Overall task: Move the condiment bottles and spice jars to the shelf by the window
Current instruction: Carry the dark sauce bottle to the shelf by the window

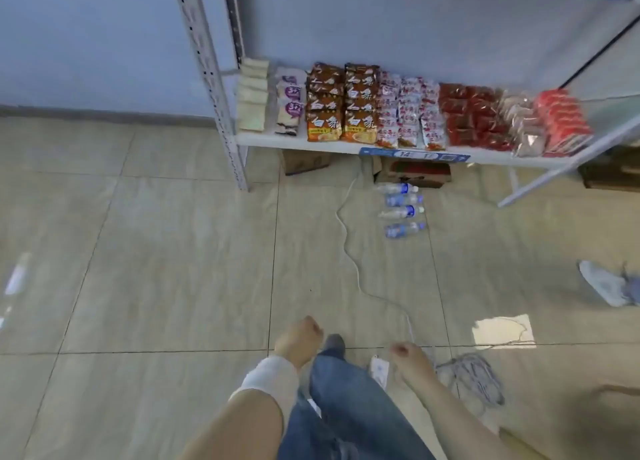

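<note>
Looking down, I see my left hand [302, 338] and right hand [406, 352] both curled into empty fists above the floor [156, 251].

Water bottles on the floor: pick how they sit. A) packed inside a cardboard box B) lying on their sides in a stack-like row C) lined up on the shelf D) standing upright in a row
B: the four water bottles lie on their sides on the floor tiles, one behind another, in front of the shelf.

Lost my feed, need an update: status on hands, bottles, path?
Both hands closed, holding nothing. No condiment bottles or jars in view. White cable and water bottles on floor ahead.
</note>
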`<action>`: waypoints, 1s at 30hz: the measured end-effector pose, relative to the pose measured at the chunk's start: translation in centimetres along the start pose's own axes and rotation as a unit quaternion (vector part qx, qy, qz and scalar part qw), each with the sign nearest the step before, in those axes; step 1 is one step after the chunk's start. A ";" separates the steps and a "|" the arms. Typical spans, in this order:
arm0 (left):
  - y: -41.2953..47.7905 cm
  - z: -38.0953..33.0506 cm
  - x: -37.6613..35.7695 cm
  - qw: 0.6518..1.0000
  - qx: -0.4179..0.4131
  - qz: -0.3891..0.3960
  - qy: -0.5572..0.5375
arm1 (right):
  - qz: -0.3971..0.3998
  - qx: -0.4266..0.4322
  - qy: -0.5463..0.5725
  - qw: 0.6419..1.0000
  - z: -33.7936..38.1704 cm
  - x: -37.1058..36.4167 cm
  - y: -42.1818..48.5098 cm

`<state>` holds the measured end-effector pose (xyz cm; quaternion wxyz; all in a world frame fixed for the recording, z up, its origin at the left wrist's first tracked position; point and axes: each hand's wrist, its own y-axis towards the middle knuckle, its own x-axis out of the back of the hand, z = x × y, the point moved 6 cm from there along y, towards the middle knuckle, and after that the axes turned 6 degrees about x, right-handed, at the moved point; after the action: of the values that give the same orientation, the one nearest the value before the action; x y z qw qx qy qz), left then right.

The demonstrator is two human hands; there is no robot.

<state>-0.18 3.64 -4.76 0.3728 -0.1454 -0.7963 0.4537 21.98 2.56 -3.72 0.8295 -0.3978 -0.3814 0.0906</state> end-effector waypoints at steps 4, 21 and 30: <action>1.6 -10.2 2.6 0.997 -0.062 -0.025 0.025 | -0.075 0.009 0.049 0.996 1.1 8.0 3.7; -1.8 -43.0 31.3 0.883 -0.395 -0.246 -0.056 | -0.322 0.300 0.191 0.878 27.5 38.3 8.6; -1.3 -50.9 38.6 0.851 -0.457 -0.239 -0.102 | -0.363 0.351 0.267 0.821 35.9 46.1 9.6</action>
<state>10.68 56.19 29.93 0.2773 -0.0578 -0.9576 -0.0523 30.04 51.08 29.20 0.9553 0.0789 -0.2040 -0.1988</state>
